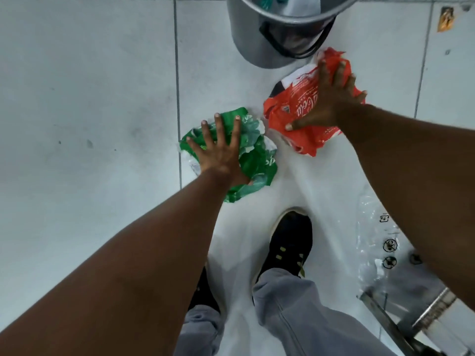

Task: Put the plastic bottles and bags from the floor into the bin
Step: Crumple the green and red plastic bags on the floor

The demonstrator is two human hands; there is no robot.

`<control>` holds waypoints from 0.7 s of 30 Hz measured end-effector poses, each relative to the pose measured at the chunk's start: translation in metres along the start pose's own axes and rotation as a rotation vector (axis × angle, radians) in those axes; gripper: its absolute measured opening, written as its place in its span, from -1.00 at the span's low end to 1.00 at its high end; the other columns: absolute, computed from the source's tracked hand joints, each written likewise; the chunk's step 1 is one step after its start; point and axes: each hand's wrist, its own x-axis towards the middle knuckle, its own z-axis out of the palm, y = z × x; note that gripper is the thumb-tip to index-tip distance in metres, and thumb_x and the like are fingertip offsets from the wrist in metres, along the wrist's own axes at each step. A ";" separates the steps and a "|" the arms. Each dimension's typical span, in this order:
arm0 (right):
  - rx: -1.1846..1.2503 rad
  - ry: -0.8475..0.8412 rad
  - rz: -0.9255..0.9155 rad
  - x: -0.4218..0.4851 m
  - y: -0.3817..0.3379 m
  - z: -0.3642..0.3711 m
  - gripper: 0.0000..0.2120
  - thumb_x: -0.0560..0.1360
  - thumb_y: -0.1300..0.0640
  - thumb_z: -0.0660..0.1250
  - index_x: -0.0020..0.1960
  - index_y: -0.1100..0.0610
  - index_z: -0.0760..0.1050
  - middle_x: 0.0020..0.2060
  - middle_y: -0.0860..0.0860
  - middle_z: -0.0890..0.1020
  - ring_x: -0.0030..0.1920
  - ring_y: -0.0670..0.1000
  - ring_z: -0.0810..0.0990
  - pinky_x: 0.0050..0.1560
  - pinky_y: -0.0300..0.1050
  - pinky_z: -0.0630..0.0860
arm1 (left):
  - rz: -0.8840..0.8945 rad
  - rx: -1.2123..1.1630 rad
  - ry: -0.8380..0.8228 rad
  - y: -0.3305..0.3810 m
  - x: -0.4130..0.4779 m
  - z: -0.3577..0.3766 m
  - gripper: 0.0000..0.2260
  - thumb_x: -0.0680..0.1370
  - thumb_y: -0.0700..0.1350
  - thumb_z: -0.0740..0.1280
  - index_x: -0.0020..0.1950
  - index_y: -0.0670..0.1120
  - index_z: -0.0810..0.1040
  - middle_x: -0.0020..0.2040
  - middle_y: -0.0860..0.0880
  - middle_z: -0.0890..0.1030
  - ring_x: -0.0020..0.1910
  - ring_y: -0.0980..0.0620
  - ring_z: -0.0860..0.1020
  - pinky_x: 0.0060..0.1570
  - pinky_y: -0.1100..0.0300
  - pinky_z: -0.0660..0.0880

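We see glossy pale floor tiles [90, 86], then a round metal bin [246, 39] at the top. Just below it lie a crumpled red plastic bag [290, 104] and a green one [257, 160]. Our right hand [326, 104] and left hand [221, 155] rest fingers spread, one on each.

Both forearms are bare, with no sleeves, watch or rings visible on the left hand [221, 152] or the right hand [326, 98], and the fingernails are short. The person wears loose grey trousers [290, 312] with a stitched seam down the leg. The black shoes [290, 242] have pale soles and small yellow-green lace marks.
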 end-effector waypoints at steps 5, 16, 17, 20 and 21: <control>0.071 -0.024 -0.006 0.011 0.004 0.027 0.50 0.05 -0.42 0.60 0.57 -0.12 -0.42 0.59 0.14 -0.37 0.56 0.40 -0.26 0.40 0.61 -0.06 | -0.006 0.029 0.037 -0.003 0.008 0.009 0.30 0.16 0.30 0.55 0.52 0.10 -0.38 0.58 -0.20 -0.08 0.47 -0.39 0.10 0.29 -0.43 0.23; 0.142 0.278 -0.153 -0.031 -0.002 0.041 -0.49 0.54 0.09 0.35 0.45 0.06 0.33 0.25 0.18 0.57 0.21 0.30 0.56 0.25 0.19 0.46 | 0.122 0.006 0.033 -0.011 -0.006 -0.025 -0.33 0.47 -0.05 0.41 0.50 0.06 0.14 0.21 -0.12 0.46 0.06 -0.18 0.50 -0.08 -0.07 0.43; 0.152 0.278 -0.151 -0.041 -0.005 0.036 -0.51 0.54 0.10 0.34 0.45 0.05 0.34 0.23 0.18 0.58 0.20 0.30 0.56 0.24 0.18 0.46 | 0.119 -0.030 0.045 -0.014 -0.012 -0.036 -0.34 0.48 -0.03 0.40 0.49 0.06 0.15 0.21 -0.12 0.46 0.05 -0.19 0.50 -0.11 -0.06 0.42; 0.193 0.296 -0.152 -0.083 -0.017 0.008 -0.56 0.51 0.07 0.31 0.37 0.01 0.37 0.15 0.15 0.60 0.13 0.29 0.60 0.15 0.16 0.50 | 0.143 -0.102 0.104 -0.026 -0.036 -0.084 -0.36 0.47 -0.01 0.37 0.49 0.06 0.17 0.20 -0.11 0.48 0.03 -0.21 0.51 -0.17 -0.03 0.43; 0.220 0.321 -0.157 -0.096 -0.021 -0.004 -0.58 0.49 0.06 0.29 0.34 0.00 0.37 0.12 0.13 0.61 0.10 0.28 0.61 0.11 0.15 0.51 | 0.145 -0.118 0.134 -0.030 -0.044 -0.099 -0.37 0.47 0.00 0.36 0.50 0.07 0.18 0.21 -0.09 0.49 0.03 -0.20 0.51 -0.17 -0.02 0.44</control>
